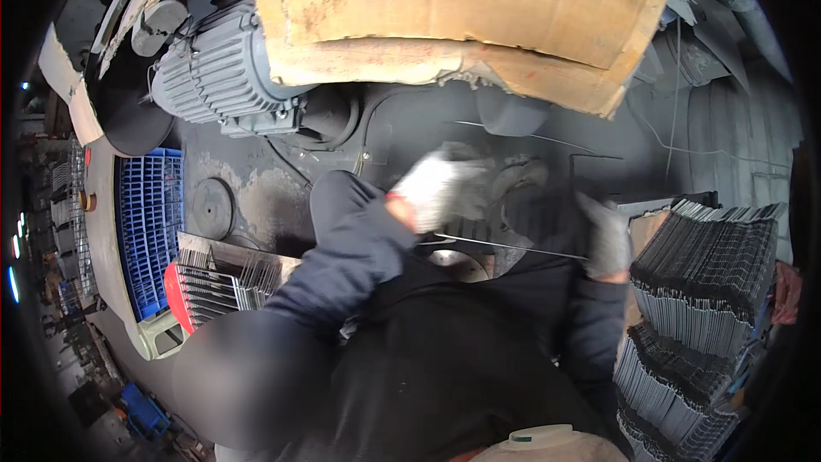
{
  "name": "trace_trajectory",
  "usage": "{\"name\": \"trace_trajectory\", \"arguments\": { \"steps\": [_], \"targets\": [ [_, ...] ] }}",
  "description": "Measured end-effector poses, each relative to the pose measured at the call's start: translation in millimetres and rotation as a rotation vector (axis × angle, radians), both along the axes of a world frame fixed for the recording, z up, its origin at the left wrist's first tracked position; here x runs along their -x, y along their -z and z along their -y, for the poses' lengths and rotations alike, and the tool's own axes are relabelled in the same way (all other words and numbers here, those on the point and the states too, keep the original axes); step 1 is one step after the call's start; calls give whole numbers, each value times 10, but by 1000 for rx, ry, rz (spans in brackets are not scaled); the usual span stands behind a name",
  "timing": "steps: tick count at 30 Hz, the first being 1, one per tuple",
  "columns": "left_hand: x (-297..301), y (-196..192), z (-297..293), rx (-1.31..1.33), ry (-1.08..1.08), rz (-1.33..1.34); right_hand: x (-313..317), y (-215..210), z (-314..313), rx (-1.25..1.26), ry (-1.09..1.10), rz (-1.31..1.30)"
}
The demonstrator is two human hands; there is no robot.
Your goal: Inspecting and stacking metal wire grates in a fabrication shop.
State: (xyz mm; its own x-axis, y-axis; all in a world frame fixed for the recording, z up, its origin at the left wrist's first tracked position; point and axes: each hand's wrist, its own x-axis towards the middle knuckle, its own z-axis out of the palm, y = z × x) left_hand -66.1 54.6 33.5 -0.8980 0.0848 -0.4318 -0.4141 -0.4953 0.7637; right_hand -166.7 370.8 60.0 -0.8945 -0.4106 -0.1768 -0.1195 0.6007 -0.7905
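My left hand [438, 188], in a white glove, is over the dark work area in the middle, its fingers smeared by motion. Farther right, my gloved right hand [605, 238] is also blurred, close to the tall stacks of thin dark metal plates [697, 278]. Between the hands is a blurred dark patch with slot-like marks and a thin bright edge [522, 247] along its near side. I cannot make out whether either hand holds it. A round metal piece [457, 263] shows just below, in front of my lap.
A grey finned electric motor [214, 68] stands at the far left, beside a large cardboard sheet [479, 0] overhead. A blue plastic crate [152, 231], a dark round disc [214, 208] and upright metal plates [235, 282] by a red piece [179, 295] are left.
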Motion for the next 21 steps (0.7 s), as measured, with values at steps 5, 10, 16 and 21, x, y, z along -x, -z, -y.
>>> {"name": "trace_trajectory", "arguments": {
  "steps": [5,10,16,21],
  "targets": [
    [47,108,-343,18,-170,103,-41,-172,-54,601,463,517],
    [-682,74,627,-27,-393,235,-250,133,1124,550,179,731],
    [-182,-51,127,56,-192,155,-123,-69,496,518,263,559],
    [82,-94,-828,-63,-25,12,-417,-606,-532,627,504,280]
  ]
}}
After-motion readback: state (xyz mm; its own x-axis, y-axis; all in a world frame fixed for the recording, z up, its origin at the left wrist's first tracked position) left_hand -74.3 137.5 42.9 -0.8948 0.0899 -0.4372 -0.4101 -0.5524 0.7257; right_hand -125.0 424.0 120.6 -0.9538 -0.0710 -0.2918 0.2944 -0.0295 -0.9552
